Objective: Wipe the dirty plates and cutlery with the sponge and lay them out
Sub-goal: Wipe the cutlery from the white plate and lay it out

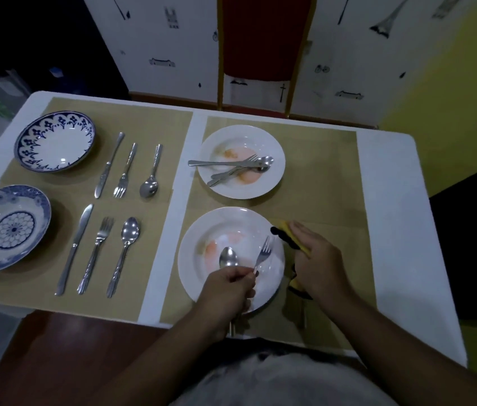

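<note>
Both hands low: left hand [228, 284] around cutlery, right hand [317, 260] on sponge [288, 237].

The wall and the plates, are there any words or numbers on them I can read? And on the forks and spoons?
No readable words or numbers anywhere.
Wall: only small black drawings, such as towers and buildings, no letters.
Blue patterned plates: flower patterns only.
White dirty plates: orange smears, no print.
Cutlery: any stamped marks are too small to tell.
Sponge under the right hand: no label visible.
</note>
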A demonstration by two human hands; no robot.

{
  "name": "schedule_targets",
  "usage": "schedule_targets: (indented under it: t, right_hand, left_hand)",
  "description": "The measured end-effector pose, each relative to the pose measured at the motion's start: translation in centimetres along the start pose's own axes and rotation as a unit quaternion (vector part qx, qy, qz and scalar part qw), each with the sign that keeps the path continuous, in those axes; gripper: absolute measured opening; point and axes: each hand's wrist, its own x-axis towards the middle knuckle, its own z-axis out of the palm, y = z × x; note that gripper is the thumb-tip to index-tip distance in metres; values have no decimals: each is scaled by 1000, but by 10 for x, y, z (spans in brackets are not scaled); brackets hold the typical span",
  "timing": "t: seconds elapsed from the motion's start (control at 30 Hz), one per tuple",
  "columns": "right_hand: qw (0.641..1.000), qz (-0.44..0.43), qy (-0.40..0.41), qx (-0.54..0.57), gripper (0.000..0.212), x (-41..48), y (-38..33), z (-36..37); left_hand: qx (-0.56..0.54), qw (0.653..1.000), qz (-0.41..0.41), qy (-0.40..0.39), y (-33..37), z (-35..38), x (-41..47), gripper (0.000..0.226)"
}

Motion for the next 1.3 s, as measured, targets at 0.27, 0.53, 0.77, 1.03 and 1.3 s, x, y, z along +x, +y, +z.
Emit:
schedule_targets:
  t: [0.27, 0.53, 0.77, 1.03, 1.3]
  right_hand:
    - [995, 83, 46, -4, 62, -33, 62, -61]
    - [995, 97, 33, -10, 61, -44, 115, -95]
    - [999, 29, 5, -30, 63, -35, 131, -96]
    - [984, -46, -84, -153, 69, -31, 161, -76]
    - [981, -37, -89, -166, 64, -31, 152, -81]
  left_hand:
    - [129, 990, 54, -26, -4, 92, 27, 6]
    - [312, 943, 108, -35, -23, 160, 61, 17]
    - [418, 888, 192, 22, -32, 168, 62, 16]
    - [675, 607, 419, -11, -52, 152, 78, 71]
    - [686, 593, 422, -1, -55, 153, 74, 75]
